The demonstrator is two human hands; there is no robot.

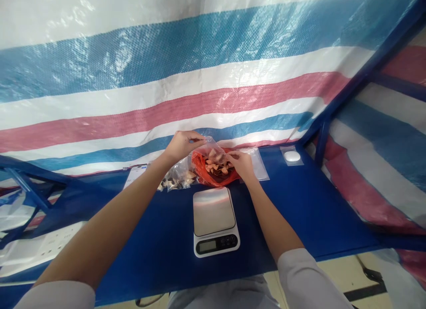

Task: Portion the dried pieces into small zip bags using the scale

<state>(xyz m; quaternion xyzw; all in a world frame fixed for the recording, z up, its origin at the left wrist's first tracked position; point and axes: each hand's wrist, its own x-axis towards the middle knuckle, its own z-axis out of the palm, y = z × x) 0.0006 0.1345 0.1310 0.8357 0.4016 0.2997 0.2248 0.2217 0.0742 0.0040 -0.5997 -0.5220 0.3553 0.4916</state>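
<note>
My left hand [182, 145] pinches the upper edge of a clear plastic bag [213, 144], which has a few brownish dried pieces inside. My right hand [241, 163] closes on the other side of the same bag. Just below it lies an open red plastic bag [203, 171] filled with brown, curled dried pieces [218, 168]. Against its left side rest clear bags [181, 172] with similar pale pieces. Nearer to me stands a digital kitchen scale [214, 211] with a bare, shiny plate; no digits are readable on its display.
Flat clear bags [261, 165] lie to the right of the red bag. A white oval object [292, 156] sits on a small clear bag at the far right. A white power strip [43, 247] is at the left, and a striped tarp [166, 96] hangs behind the blue table [282, 207].
</note>
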